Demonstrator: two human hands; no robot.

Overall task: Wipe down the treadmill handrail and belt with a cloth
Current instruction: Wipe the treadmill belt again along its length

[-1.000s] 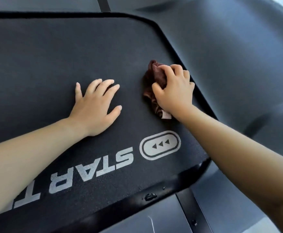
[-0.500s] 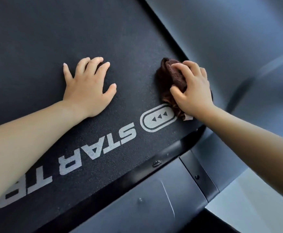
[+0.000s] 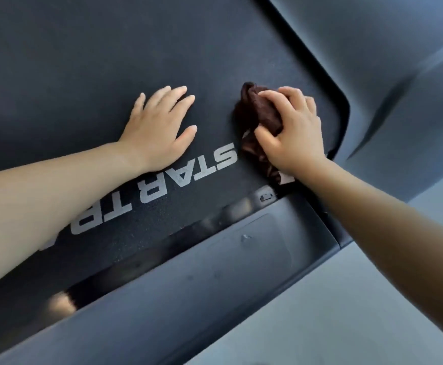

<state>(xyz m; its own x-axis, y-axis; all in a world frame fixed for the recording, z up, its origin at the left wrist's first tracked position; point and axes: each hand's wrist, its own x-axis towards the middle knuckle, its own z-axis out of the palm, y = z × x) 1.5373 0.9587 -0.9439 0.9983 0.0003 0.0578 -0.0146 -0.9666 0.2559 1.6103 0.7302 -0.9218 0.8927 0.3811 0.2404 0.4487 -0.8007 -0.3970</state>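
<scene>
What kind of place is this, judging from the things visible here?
Probably a gym or home workout room: a treadmill belt printed with STAR lettering, its grey side rail, and pale floor beside it.

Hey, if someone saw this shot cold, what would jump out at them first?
Two bare arms reach across a dark treadmill belt. The right hand grips a bunched dark brown cloth near the belt's right edge, while the left hand lies flat beside it. Large pale lettering runs along the belt under the arms.
</scene>
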